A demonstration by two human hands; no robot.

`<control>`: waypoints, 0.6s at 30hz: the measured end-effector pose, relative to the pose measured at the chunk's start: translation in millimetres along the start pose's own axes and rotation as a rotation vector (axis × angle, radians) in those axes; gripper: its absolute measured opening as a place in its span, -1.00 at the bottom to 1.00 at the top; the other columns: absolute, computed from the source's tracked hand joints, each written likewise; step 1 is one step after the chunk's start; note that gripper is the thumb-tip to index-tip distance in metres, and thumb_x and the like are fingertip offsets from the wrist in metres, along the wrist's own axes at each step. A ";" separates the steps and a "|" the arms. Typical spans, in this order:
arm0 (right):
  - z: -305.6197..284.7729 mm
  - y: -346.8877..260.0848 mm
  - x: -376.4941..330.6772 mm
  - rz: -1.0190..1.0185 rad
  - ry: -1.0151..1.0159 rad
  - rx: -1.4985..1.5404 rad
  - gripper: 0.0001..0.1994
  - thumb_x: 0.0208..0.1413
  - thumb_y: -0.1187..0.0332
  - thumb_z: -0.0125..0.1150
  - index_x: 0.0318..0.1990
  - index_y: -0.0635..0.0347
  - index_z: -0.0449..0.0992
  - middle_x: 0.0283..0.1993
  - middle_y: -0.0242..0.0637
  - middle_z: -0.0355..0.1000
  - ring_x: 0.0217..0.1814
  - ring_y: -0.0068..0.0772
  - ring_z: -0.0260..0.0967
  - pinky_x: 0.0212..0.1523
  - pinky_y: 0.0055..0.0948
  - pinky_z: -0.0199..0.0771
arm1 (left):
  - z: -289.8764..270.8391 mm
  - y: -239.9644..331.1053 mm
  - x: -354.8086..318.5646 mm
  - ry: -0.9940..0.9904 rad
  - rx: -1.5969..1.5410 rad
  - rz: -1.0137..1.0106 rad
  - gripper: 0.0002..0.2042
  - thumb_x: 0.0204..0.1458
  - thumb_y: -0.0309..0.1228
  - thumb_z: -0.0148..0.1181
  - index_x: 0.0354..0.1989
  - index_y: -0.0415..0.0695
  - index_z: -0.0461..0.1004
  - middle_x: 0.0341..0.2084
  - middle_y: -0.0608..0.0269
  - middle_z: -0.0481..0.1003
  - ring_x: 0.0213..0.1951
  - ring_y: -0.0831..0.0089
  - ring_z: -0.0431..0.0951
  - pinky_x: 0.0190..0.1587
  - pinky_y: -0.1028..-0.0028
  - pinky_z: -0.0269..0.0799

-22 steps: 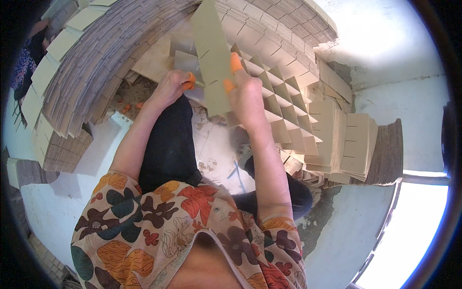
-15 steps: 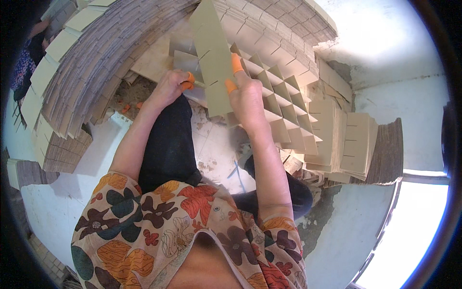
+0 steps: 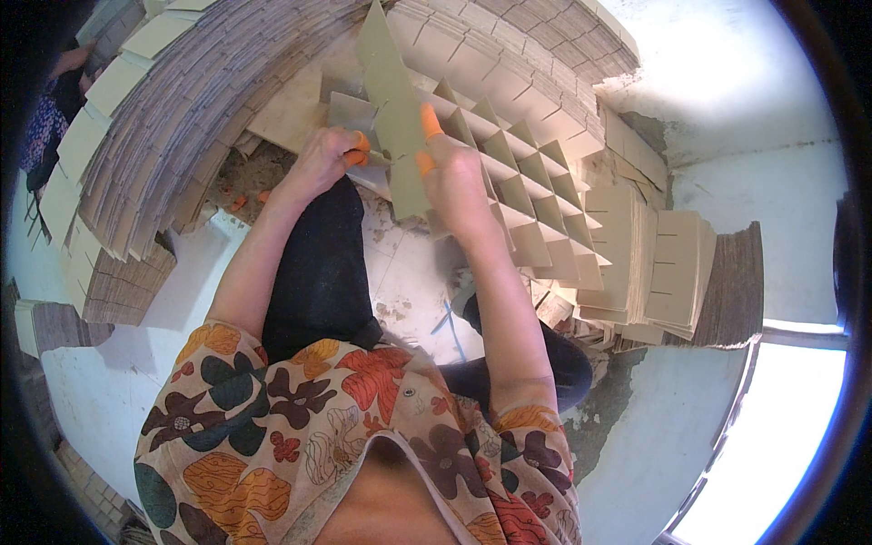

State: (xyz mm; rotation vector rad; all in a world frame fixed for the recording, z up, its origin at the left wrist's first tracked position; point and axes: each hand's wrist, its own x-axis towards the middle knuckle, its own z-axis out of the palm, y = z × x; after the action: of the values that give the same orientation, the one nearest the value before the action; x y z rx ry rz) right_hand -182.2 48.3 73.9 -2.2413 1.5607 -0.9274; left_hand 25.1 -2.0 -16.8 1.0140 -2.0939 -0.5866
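Observation:
My right hand (image 3: 459, 186), with orange covers on two fingertips, grips a long slotted cardboard strip (image 3: 391, 100) that stands on edge and reaches up and away from me. My left hand (image 3: 322, 159), also with orange fingertip covers, pinches the same strip low down at its left side. The strip sits at the near end of a cardboard lattice divider (image 3: 527, 195) of crossed strips, which spreads to the right of my right hand.
A tall curved stack of cardboard strips (image 3: 136, 154) stands at my left and wraps around the back. Piles of slotted cardboard pieces (image 3: 672, 272) lie at the right. My dark-trousered legs (image 3: 318, 272) rest on a stained floor (image 3: 413, 286).

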 end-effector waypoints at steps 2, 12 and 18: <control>6.5 7.4 3.2 -0.058 -0.046 -0.029 -0.70 -0.17 0.62 0.13 -0.17 0.40 0.44 -0.50 0.13 0.39 -0.38 0.13 0.42 -0.37 -0.10 0.43 | 1.4 2.5 1.6 0.016 -0.005 0.002 -0.84 -0.20 -0.63 0.28 -0.40 -0.24 0.50 -0.50 0.07 0.49 -0.40 0.17 0.52 -0.34 0.32 0.41; 42.9 15.5 -6.3 0.075 -0.510 -0.282 -0.57 -0.06 0.35 0.27 -0.01 0.31 0.38 -0.42 0.08 0.45 -0.29 0.09 0.44 -0.26 -0.09 0.44 | 3.6 0.5 0.5 -0.010 0.059 -0.031 -0.80 -0.22 -0.56 0.31 -0.37 -0.20 0.48 -0.47 0.02 0.47 -0.38 0.12 0.50 -0.32 0.28 0.41; -4.1 61.3 5.9 0.131 0.005 -0.410 -0.48 0.01 0.06 0.22 0.04 0.20 0.38 -0.28 -0.03 0.48 -0.31 0.03 0.46 -0.32 -0.12 0.45 | -2.1 24.7 3.6 -0.035 0.184 0.059 -0.54 -0.23 -0.47 0.33 -0.07 -0.21 0.39 -0.16 0.06 0.44 -0.02 0.13 0.38 -0.03 0.26 0.33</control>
State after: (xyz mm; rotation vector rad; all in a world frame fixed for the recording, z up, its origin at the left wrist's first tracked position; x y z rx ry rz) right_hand -229.1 19.5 46.1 -2.3530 2.0249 -0.6199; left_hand 13.4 9.4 2.3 1.0460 -2.2325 -0.3910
